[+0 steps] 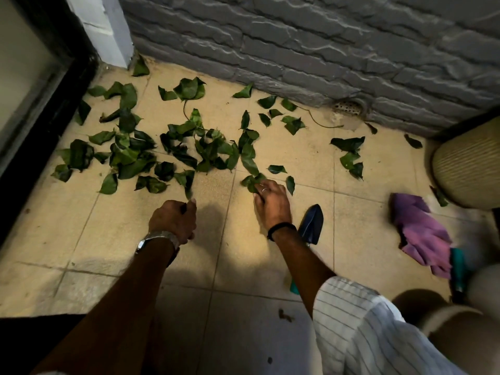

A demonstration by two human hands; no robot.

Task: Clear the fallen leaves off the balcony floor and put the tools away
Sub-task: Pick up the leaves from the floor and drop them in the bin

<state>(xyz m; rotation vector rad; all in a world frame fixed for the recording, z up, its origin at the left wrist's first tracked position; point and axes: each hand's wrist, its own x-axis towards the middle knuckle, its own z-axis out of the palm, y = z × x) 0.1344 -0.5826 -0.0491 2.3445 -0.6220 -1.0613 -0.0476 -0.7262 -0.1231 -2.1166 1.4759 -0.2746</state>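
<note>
- left hand [173, 220] low near the floor, fingers curled into a fist, pinching a leaf [188, 182] by its lower end
- left forearm bare, metal watch [158, 239] on the wrist
- right hand [272, 203] palm down, fingers bent onto leaves [253, 182], ring on one finger
- right wrist has a black band [281, 228], striped sleeve [359, 328] rolled up the arm
</note>
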